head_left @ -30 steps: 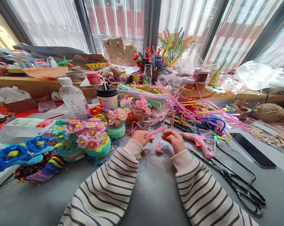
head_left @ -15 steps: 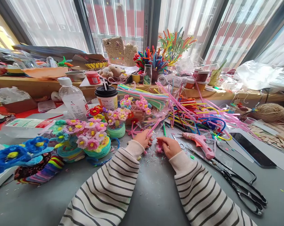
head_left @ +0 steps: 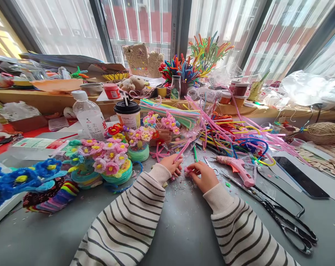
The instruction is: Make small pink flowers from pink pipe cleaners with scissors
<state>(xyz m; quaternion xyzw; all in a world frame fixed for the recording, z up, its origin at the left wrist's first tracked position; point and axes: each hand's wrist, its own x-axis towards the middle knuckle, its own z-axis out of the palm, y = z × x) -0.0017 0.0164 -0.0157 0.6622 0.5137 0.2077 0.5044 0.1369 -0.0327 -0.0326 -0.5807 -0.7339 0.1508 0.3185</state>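
My left hand [head_left: 171, 165] is closed around a pink pipe cleaner [head_left: 185, 147] that slants up and away from the fingers. Just across from it, my right hand [head_left: 204, 175] pinches a small pink fuzzy piece [head_left: 186, 170] between thumb and fingertips; its exact shape is too small to tell. Glitter and pink fluff lie on the grey table [head_left: 178, 221] below both hands. Right of my right hand are small scissors [head_left: 216, 171] and a pink glue gun [head_left: 241, 170]. Pipe-cleaner flowers in pots [head_left: 112, 159] stand to the left.
Large black scissors [head_left: 284, 218] and a phone [head_left: 300, 176] lie at right. A lidded drink cup [head_left: 128, 115] and a water bottle [head_left: 90, 118] stand at back left. Loose pipe cleaners [head_left: 225, 129] are heaped behind my hands. A twine ball [head_left: 325, 132] sits far right.
My right hand has lifted and turned slightly, its fingers now pinching the pink piece at their tips. The left hand keeps its hold on the pipe cleaner. The whole view has shifted a little.
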